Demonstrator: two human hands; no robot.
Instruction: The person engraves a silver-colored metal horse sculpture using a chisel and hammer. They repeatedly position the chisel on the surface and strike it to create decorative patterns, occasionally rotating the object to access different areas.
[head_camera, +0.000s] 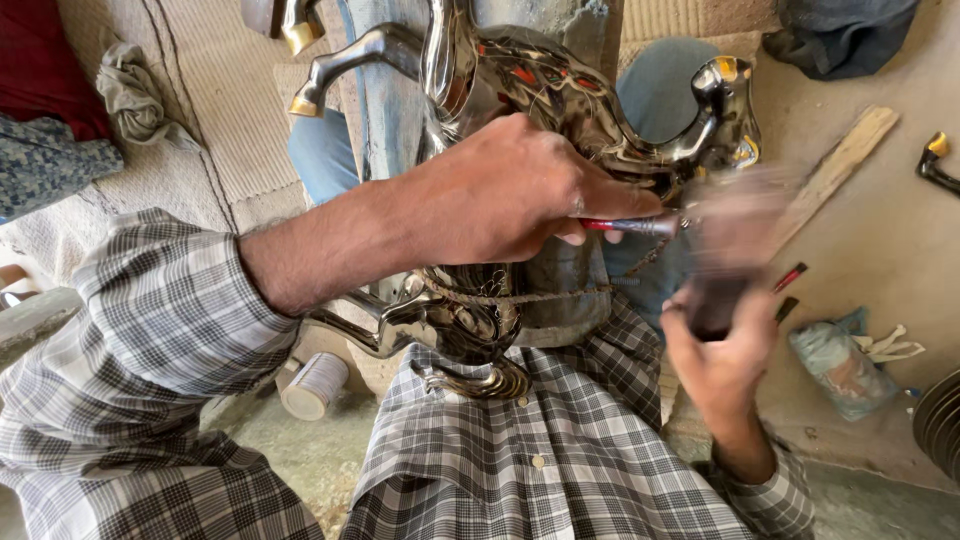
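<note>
A shiny dark metal horse figurine (540, 90) with gold-tipped hooves rests on my lap, legs spread outward. My left hand (510, 190) lies across its body and grips a thin red-handled tool (630, 226), whose tip points right against the metal. My right hand (725, 330) is lower right, closed around the dark handle of a hammer-like tool (735, 240) that is blurred by motion just beside the thin tool's end. A thin chain (540, 296) hangs across the figurine under my left hand.
A white roll of tape (315, 385) lies on the floor by my left knee. A wooden strip (840, 160), a blue plastic bag (840, 362) and small red-tipped tools (790, 278) sit at right. Crumpled cloth (135, 95) lies on a woven mat at upper left.
</note>
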